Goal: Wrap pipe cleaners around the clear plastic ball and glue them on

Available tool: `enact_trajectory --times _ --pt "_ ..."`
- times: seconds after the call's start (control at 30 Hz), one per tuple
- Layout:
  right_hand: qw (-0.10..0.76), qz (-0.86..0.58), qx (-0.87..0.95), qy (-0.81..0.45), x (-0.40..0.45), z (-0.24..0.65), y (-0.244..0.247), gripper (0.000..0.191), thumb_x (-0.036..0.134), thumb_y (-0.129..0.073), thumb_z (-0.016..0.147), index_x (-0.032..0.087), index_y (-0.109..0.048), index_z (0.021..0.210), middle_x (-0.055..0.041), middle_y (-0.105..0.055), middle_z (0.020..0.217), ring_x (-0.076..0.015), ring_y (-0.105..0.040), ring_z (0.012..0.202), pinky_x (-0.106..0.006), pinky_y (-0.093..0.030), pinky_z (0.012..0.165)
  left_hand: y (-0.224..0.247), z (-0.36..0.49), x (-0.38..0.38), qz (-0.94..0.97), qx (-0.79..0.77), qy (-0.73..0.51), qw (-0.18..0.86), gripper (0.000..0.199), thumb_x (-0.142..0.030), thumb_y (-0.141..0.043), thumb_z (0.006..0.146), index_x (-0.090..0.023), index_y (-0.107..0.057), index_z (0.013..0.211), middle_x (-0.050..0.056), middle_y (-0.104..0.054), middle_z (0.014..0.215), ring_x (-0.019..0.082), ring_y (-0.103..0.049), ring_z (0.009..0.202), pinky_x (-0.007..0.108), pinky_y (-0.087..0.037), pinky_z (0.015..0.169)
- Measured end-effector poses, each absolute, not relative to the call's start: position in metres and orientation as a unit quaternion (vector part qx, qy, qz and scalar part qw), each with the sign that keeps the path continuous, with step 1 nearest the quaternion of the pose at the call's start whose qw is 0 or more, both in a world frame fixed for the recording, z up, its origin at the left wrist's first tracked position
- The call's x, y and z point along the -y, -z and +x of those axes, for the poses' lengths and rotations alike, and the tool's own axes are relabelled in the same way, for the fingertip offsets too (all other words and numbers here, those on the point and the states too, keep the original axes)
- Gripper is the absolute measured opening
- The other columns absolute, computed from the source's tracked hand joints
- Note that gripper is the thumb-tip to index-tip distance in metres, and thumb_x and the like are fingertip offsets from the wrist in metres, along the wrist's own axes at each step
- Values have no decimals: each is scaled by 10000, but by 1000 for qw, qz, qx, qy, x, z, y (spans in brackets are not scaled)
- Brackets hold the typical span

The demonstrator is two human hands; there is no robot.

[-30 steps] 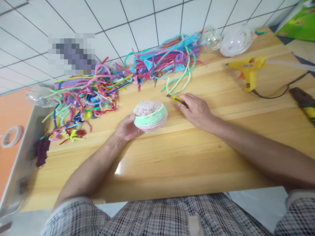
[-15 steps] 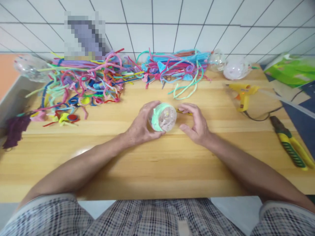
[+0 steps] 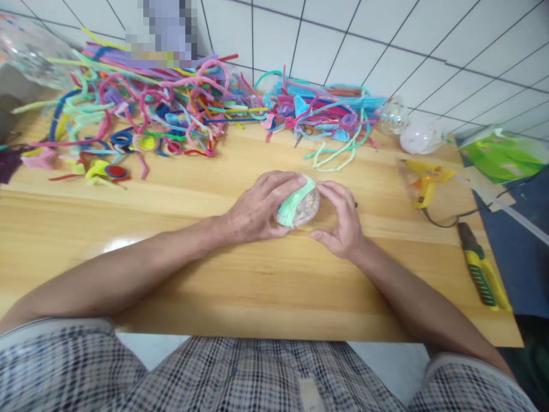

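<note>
A clear round ball with a mint-green fuzzy band around its side is above the middle of the table. My left hand grips it from the left, fingers over the top and thumb beneath. On the other side, my right hand is curved with thumb and fingers apart. Its fingertips are at the ball's upper right edge; whether they touch it I cannot tell. A small dark bit of something shows behind the right hand, mostly hidden.
Colourful pipe cleaners lie heaped along the wall, with a blue bundle beside them. Further right are clear balls, a yellow glue gun with its cord, yellow-green handled pliers and a green bag.
The view has shifted and tilted. The ball has turned in my left hand, its green band now slanting, and my right fingers have come closer to it.
</note>
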State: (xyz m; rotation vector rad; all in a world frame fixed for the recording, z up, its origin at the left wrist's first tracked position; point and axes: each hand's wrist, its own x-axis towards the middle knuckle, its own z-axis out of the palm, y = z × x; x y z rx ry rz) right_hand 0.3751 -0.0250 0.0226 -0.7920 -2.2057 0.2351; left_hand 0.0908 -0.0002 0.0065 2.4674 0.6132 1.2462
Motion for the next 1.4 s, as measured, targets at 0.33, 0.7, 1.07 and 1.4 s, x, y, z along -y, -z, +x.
enact_trajectory --times 0.33,0.7,1.07,1.4 --pt "456 -320 827 -73 26 371 -20 815 659 -780 1003 359 -484 1701 -149 -675 1468 -399 -703 1340 -630 -677 1061 -26 92 -3 558 -312 -440 631 820 -600 -1004 801 -263 -522 1374 97 -705 1412 300 -727 1307 401 -640 1063" --pt "466 -314 827 -23 31 362 -23 835 453 -936 938 358 -513 1651 -113 -742 1354 -358 -738 1215 -601 -650 1038 -33 95 -4 430 -319 -401 743 695 -568 -1065 730 -222 -670 1184 27 -803 1121 179 -757 909 269 -601 743" --pt "458 -339 820 -59 30 363 -12 917 540 -894 941 343 -428 1706 -169 -662 1481 -412 -695 1344 -633 -704 1017 -22 86 -2 540 -295 -401 679 607 -601 -916 927 -247 -712 1377 74 -773 1367 296 -698 1285 367 -558 1004" --pt "457 -344 817 -76 31 362 -9 928 545 -882 951 308 -413 1717 -197 -608 1540 -406 -674 1397 -572 -742 957 -26 90 0 529 -282 -410 687 599 -657 -860 962 -246 -735 1379 70 -779 1264 286 -698 1219 362 -559 994"
